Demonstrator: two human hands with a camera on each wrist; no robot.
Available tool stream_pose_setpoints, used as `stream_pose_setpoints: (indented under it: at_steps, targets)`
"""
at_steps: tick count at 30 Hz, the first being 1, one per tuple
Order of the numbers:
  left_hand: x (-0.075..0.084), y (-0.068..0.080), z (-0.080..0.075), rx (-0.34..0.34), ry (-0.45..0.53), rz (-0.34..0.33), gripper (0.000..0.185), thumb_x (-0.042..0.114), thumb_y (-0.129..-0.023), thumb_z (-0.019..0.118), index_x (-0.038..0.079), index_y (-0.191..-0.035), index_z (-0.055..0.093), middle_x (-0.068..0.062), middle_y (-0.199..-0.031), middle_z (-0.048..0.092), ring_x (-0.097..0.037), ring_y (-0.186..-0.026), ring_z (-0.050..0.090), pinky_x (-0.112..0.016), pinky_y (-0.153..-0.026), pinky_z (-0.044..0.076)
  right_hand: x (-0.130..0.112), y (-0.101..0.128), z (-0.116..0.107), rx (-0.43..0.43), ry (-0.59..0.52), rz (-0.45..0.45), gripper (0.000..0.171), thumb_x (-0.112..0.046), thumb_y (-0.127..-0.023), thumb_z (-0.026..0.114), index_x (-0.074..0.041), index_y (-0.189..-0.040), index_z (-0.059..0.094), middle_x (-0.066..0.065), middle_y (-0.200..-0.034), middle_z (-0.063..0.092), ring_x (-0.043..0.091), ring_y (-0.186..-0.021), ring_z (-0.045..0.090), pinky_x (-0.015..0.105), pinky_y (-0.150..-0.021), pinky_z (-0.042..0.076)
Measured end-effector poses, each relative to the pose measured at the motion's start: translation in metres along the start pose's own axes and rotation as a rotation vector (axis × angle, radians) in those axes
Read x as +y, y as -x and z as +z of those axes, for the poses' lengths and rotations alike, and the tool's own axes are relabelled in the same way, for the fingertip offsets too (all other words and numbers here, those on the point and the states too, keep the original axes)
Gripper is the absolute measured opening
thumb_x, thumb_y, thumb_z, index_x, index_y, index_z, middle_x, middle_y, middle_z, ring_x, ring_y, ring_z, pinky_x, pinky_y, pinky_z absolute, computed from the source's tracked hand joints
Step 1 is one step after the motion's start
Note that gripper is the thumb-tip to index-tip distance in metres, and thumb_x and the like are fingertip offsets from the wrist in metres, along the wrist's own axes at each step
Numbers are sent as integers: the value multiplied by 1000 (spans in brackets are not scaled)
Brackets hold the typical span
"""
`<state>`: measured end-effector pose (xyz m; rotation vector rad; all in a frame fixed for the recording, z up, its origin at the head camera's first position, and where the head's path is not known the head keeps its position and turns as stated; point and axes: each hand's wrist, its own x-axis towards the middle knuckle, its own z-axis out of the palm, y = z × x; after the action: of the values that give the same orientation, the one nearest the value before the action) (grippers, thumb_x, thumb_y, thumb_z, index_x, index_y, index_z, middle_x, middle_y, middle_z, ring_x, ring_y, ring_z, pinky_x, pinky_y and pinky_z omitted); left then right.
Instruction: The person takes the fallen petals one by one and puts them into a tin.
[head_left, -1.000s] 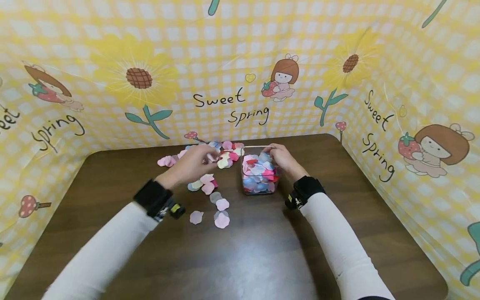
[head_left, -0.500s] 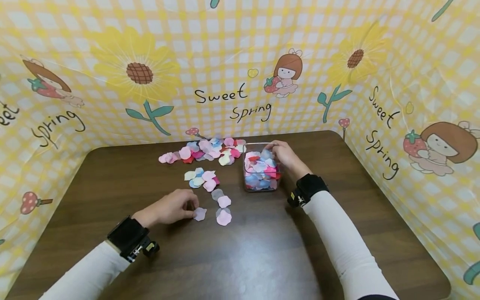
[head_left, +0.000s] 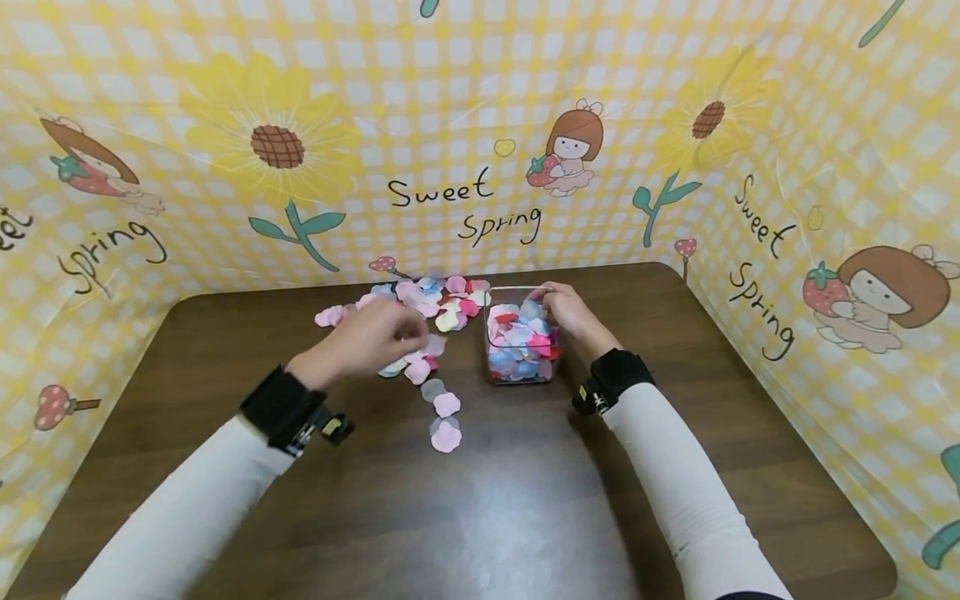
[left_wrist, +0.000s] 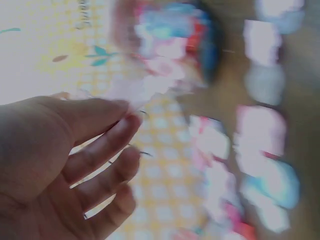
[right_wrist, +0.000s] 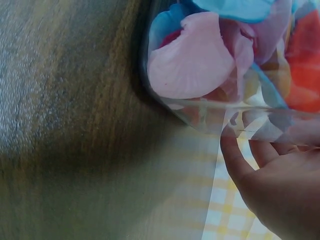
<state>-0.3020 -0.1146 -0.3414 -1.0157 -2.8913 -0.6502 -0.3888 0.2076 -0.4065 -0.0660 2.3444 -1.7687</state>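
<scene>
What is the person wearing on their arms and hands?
Both arms wear long white sleeves that reach the wrists. Each wrist has a wide black band, and a small black gadget with a yellow mark hangs from the left one. The right band has a small black gadget with a yellow mark too. The left hand and right hand are bare, with no gloves.

The dark wooden table (head_left: 525, 500) lies bare along its near edge, while scattered pastel fabric petals (head_left: 442, 308) and a clear square petal-filled container (head_left: 520, 350) crowd the far edge.
</scene>
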Motion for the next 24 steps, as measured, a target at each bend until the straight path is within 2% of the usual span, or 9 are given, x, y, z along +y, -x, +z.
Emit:
stream_pose_setpoints:
  at_steps: [3, 8, 9, 12, 15, 17, 20, 24]
  targets:
    - [18, -33, -5, 58, -39, -4, 10, 20, -97, 71, 17, -90, 77, 4, -88, 71, -15, -77, 60, -34, -67, 47, 2, -1, -2, 7, -2, 6, 39, -3, -93, 36, 2, -122, 62, 11, -100, 51, 28, -91, 47, 44, -85, 39]
    - [41, -80, 11, 94, -67, -2, 11, 23, -97, 69, 15, -95, 77, 0, -93, 72, -19, -83, 62, -36, -69, 46, 4, -2, -2, 15, -5, -13, 39, -3, -92, 36, 2, -121, 63, 10, -102, 53, 26, -84, 46, 41, -80, 39]
    - [44, -87, 15, 94, -65, 0, 12, 23, -97, 69, 15, -96, 77, 0, -93, 73, -19, -84, 63, -36, -69, 47, 5, -2, -2, 17, -9, -19, 40, -2, -92, 36, 3, -121, 63, 11, -102, 54, 26, -83, 46, 41, -79, 39]
    - [42, -97, 27, 89, -69, -33, 13, 24, -98, 69, 15, -100, 77, 0, -93, 72, -19, -86, 64, -37, -71, 49, 4, -3, 6, 14, -14, -14, 40, -2, -91, 36, 3, -120, 63, 11, -104, 54, 24, -83, 47, 39, -78, 39]
    - [33, -96, 30, 97, -64, -82, 18, 25, -98, 68, 13, -110, 75, -2, -97, 71, -19, -88, 64, -37, -71, 50, 4, -2, 10, 7, -23, 1, 39, -3, -91, 37, 1, -119, 64, 9, -99, 53, 24, -81, 46, 40, -78, 38]
    - [24, -90, 26, 106, -57, -111, 23, 25, -99, 66, 12, -117, 73, -3, -101, 71, -20, -87, 63, -36, -69, 48, 3, -1, 10, 1, -22, 4, 39, -4, -91, 37, 0, -119, 64, 9, -92, 50, 25, -75, 43, 41, -77, 38]
    - [8, -73, 14, 110, -55, -150, 27, 25, -100, 65, 12, -123, 70, -4, -104, 70, -22, -85, 63, -36, -65, 47, 2, 0, 7, 1, -24, -4, 39, -3, -91, 37, 0, -120, 64, 9, -83, 45, 27, -70, 37, 42, -73, 35]
    - [-20, -45, -1, 84, -87, -220, 25, 25, -99, 64, 12, -118, 72, -6, -105, 71, -24, -87, 64, -41, -65, 50, 3, 1, 0, 6, -22, 20, 40, -4, -92, 36, -1, -122, 63, 9, -78, 41, 27, -67, 34, 39, -66, 32]
